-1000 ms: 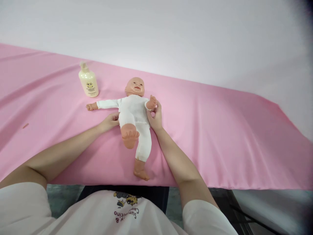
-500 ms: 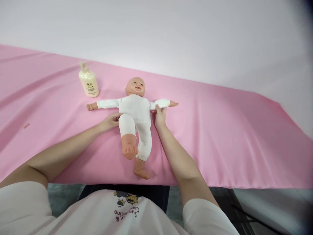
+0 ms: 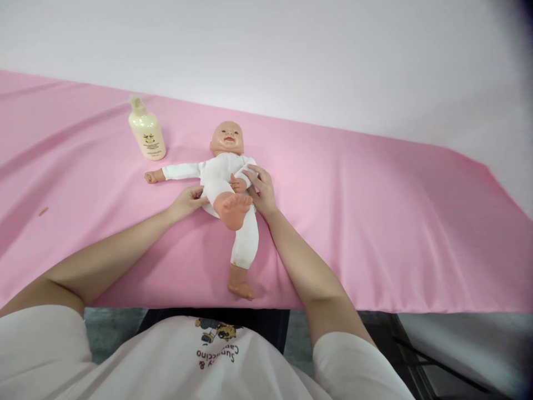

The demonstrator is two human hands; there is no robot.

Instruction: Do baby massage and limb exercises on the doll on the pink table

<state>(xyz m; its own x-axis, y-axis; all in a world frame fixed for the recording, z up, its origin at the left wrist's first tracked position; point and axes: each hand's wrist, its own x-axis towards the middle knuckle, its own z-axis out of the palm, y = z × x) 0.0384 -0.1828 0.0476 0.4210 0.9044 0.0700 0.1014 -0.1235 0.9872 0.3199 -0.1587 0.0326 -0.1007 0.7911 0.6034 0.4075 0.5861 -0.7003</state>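
A baby doll (image 3: pixel 228 169) with a cloth body lies on its back on a pink cloth, head away from me. My left hand (image 3: pixel 189 201) is at the doll's hip on the left side, thumb and fingers closed against the white fabric; its fingertips are partly hidden. The doll's leg on that side is raised and tilted inward, its bare foot (image 3: pixel 234 210) over the body. With my right hand (image 3: pixel 262 190) I grip the doll's bent arm (image 3: pixel 246 171), which is folded across its front. The other arm (image 3: pixel 179 171) stretches out flat, and the other leg (image 3: pixel 245 244) lies straight towards me.
A cream pump bottle (image 3: pixel 147 133) stands upright beyond the doll's outstretched arm. Far left lies a small brownish strip (image 3: pixel 43 211). The pink cloth (image 3: pixel 375 222) covers the table to its front edge, and a white wall (image 3: pixel 266 55) rises behind.
The doll's right-hand arm has gone from stretched out to folded over its front, with my right hand. The raised leg has swung up and inward.
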